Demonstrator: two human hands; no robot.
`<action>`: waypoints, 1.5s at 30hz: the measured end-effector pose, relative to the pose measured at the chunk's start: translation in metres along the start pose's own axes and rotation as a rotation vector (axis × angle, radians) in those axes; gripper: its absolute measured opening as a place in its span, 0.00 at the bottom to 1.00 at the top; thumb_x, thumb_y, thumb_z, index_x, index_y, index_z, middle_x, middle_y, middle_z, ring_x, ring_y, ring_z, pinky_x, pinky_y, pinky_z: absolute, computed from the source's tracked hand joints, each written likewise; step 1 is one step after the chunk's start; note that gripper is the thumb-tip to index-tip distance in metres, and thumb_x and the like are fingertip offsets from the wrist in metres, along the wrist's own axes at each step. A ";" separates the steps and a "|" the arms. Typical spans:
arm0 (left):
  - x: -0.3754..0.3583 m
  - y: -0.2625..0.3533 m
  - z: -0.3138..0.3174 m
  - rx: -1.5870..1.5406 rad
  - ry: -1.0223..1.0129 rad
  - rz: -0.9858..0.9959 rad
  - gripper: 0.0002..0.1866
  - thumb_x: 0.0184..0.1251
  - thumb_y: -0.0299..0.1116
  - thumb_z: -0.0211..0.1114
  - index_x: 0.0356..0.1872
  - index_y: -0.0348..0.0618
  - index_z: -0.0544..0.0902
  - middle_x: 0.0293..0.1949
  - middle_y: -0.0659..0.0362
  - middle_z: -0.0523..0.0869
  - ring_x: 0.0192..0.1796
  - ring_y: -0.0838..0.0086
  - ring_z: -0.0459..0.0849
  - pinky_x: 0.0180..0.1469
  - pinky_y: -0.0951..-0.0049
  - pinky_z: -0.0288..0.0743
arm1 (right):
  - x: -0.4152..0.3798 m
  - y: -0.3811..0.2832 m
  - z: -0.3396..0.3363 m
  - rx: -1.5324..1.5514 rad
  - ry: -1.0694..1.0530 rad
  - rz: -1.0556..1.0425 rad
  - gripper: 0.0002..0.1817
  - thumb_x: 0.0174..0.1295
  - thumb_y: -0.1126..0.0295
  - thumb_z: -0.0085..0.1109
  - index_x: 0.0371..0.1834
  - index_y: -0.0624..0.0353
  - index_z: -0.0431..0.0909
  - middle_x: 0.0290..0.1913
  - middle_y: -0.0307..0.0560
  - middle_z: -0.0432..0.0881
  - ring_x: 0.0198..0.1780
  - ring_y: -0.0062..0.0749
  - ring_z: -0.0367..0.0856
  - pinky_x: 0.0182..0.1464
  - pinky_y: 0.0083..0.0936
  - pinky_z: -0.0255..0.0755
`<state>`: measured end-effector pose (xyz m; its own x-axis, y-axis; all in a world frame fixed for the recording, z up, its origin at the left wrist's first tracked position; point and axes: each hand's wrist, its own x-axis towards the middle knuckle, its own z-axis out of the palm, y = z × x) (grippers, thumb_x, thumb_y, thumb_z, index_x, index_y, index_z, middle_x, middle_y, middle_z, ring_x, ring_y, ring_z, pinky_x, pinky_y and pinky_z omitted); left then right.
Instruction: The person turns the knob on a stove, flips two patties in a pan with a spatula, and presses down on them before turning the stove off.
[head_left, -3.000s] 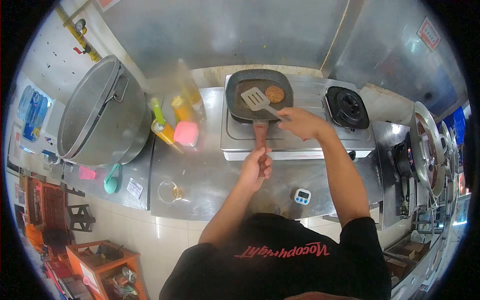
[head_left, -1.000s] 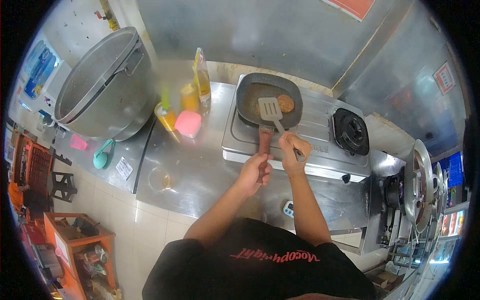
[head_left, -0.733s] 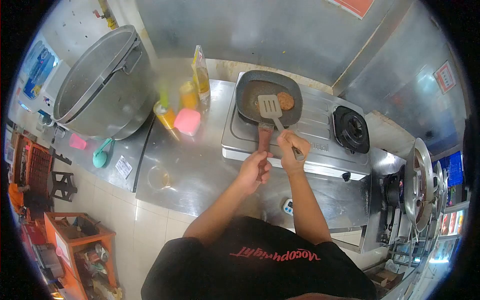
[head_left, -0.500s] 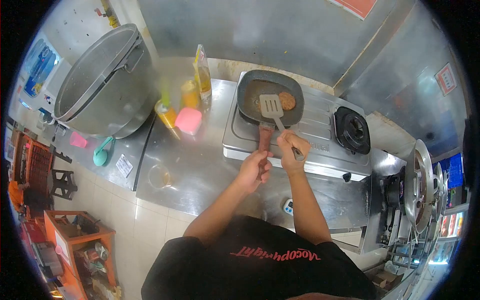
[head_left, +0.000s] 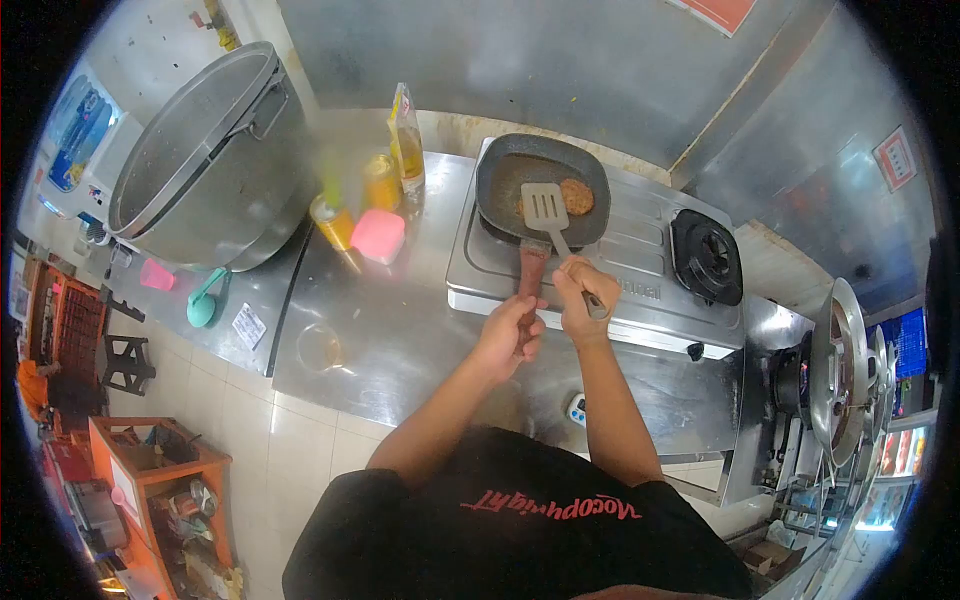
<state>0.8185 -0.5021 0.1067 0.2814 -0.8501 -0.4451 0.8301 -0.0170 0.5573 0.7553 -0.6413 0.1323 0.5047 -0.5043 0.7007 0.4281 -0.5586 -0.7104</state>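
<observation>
A dark square frying pan [head_left: 490,190] sits over the left burner of a silver gas stove [head_left: 640,240]. My left hand [head_left: 510,335] is closed round its reddish-brown handle [head_left: 533,270]. In my right hand [head_left: 587,295] is a slotted spatula [head_left: 545,207], its grip end poking out below the fingers. The flat blade lies over the middle of the pan. Right beside the blade, on the pan's right side, rests a round browned patty [head_left: 576,197]. A film of oil darkens the pan floor around them.
Left of the stove stand a pink container [head_left: 378,236], yellow bottles [head_left: 332,222] and an upright pouch [head_left: 407,145]. A huge metal pot [head_left: 225,180] fills the far left counter. The bare right burner [head_left: 707,257] is black. A small timer [head_left: 577,409] lies near my right forearm.
</observation>
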 end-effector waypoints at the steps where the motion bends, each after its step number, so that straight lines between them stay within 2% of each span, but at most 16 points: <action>1: 0.000 0.000 0.000 0.000 0.001 0.000 0.15 0.82 0.46 0.53 0.54 0.46 0.75 0.26 0.65 0.74 0.19 0.77 0.68 0.22 0.73 0.61 | 0.000 0.000 0.000 0.001 0.000 0.000 0.22 0.60 0.83 0.62 0.16 0.61 0.59 0.18 0.40 0.64 0.25 0.29 0.64 0.31 0.30 0.62; 16: -0.001 0.000 0.001 -0.030 0.008 0.007 0.15 0.82 0.44 0.53 0.54 0.44 0.75 0.26 0.64 0.74 0.19 0.78 0.68 0.21 0.74 0.60 | -0.001 -0.002 0.000 -0.007 -0.016 0.011 0.19 0.59 0.84 0.62 0.16 0.63 0.61 0.18 0.41 0.64 0.25 0.30 0.67 0.32 0.30 0.65; 18: 0.002 -0.003 -0.003 -0.013 -0.018 0.006 0.16 0.80 0.47 0.56 0.54 0.47 0.75 0.26 0.66 0.74 0.19 0.78 0.68 0.21 0.73 0.60 | 0.000 -0.004 0.001 -0.033 0.004 0.012 0.20 0.59 0.83 0.62 0.16 0.62 0.61 0.18 0.41 0.64 0.24 0.31 0.66 0.32 0.31 0.65; 25: 0.002 -0.002 -0.003 -0.021 -0.010 -0.008 0.16 0.80 0.48 0.55 0.54 0.48 0.75 0.26 0.66 0.73 0.20 0.79 0.68 0.22 0.74 0.60 | 0.001 -0.006 0.001 -0.039 -0.008 -0.035 0.20 0.60 0.83 0.62 0.16 0.62 0.61 0.18 0.42 0.63 0.24 0.31 0.65 0.35 0.32 0.68; 27: 0.003 -0.003 -0.003 -0.004 -0.007 -0.004 0.16 0.80 0.48 0.55 0.54 0.48 0.75 0.26 0.66 0.73 0.19 0.79 0.67 0.22 0.74 0.59 | 0.000 -0.006 0.000 -0.010 -0.021 0.012 0.20 0.60 0.83 0.63 0.16 0.62 0.61 0.18 0.42 0.63 0.24 0.32 0.65 0.37 0.33 0.70; 33: 0.001 -0.002 -0.002 -0.003 -0.021 0.000 0.16 0.80 0.48 0.55 0.54 0.48 0.75 0.26 0.67 0.73 0.20 0.79 0.67 0.22 0.74 0.59 | 0.000 -0.004 0.002 -0.032 -0.012 -0.043 0.21 0.60 0.84 0.62 0.16 0.62 0.60 0.18 0.42 0.63 0.24 0.30 0.64 0.34 0.32 0.67; 40: 0.003 -0.004 -0.003 -0.006 -0.008 0.005 0.16 0.80 0.48 0.55 0.53 0.48 0.75 0.26 0.66 0.74 0.19 0.79 0.67 0.22 0.74 0.60 | -0.001 -0.004 0.002 -0.023 -0.011 0.005 0.21 0.60 0.84 0.63 0.16 0.62 0.61 0.18 0.42 0.64 0.24 0.30 0.64 0.34 0.31 0.68; 45: 0.006 -0.005 -0.005 -0.007 -0.026 0.008 0.16 0.80 0.48 0.55 0.53 0.48 0.75 0.26 0.66 0.74 0.19 0.78 0.68 0.21 0.74 0.60 | 0.000 -0.001 0.001 -0.007 -0.020 -0.055 0.20 0.60 0.84 0.63 0.16 0.62 0.61 0.18 0.41 0.64 0.23 0.30 0.65 0.33 0.31 0.68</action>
<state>0.8186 -0.5039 0.0976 0.2753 -0.8638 -0.4220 0.8315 -0.0064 0.5555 0.7554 -0.6398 0.1332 0.4952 -0.4597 0.7372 0.4502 -0.5900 -0.6703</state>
